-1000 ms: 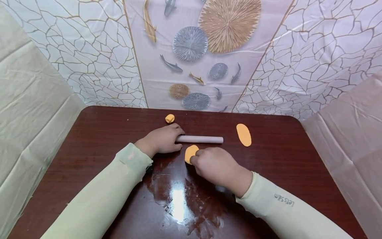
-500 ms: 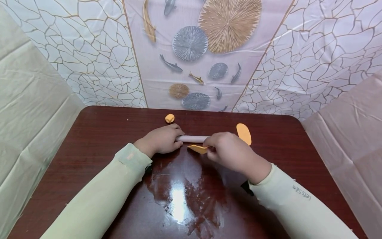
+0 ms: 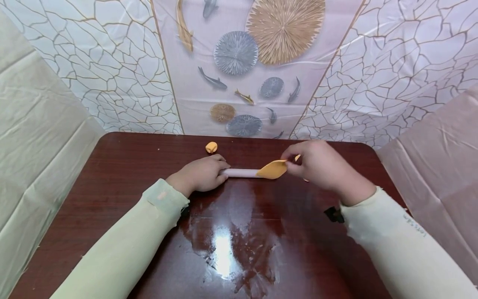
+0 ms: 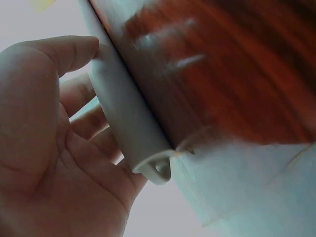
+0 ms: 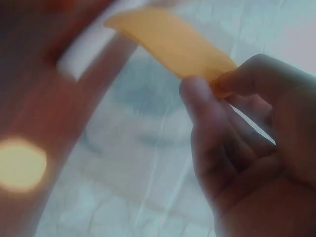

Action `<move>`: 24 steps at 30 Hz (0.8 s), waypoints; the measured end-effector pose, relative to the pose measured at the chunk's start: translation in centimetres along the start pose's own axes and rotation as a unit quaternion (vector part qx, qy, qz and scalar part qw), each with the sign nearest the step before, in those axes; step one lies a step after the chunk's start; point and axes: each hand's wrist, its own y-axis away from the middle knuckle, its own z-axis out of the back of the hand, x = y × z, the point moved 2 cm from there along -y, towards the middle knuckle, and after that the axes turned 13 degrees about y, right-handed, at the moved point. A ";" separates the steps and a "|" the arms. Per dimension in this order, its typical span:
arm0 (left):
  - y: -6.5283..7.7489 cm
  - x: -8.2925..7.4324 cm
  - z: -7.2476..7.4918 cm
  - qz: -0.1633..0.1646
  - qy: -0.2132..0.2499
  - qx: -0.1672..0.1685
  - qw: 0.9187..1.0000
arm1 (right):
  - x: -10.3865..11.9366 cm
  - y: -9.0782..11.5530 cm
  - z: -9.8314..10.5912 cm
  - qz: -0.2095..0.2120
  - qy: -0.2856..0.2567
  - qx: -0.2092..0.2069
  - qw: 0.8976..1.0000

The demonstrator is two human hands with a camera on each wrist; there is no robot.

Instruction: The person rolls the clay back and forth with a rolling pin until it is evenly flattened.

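My right hand (image 3: pixel 323 168) pinches one end of a flat orange piece of modelling clay (image 3: pixel 271 170) between thumb and fingers. The piece hangs in a bend, and in the head view its far end overlaps a slim white rolling pin (image 3: pixel 242 173). In the right wrist view the clay strip (image 5: pixel 173 42) spreads out from the fingertips. My left hand (image 3: pixel 199 174) holds the left end of the pin on the table. The left wrist view shows the thumb and fingers around the pin (image 4: pixel 126 108), which has a small loop at its end.
A small orange clay ball (image 3: pixel 211 147) lies near the back edge of the dark wooden table (image 3: pixel 130 166). Another flat orange oval is mostly hidden behind my right hand. Smears and a light reflection mark the tabletop in front. Patterned sheeting (image 3: pixel 123 66) hangs behind.
My right hand has lifted the flat orange clay off the table and carried it right and away from me, past the rolling pin. My left hand has stayed on the pin.
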 end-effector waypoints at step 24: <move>0.1 0.0 -0.4 0.004 0.006 -0.006 1.000 | -17.3 3.3 -2.6 -0.221 0.009 0.028 0.975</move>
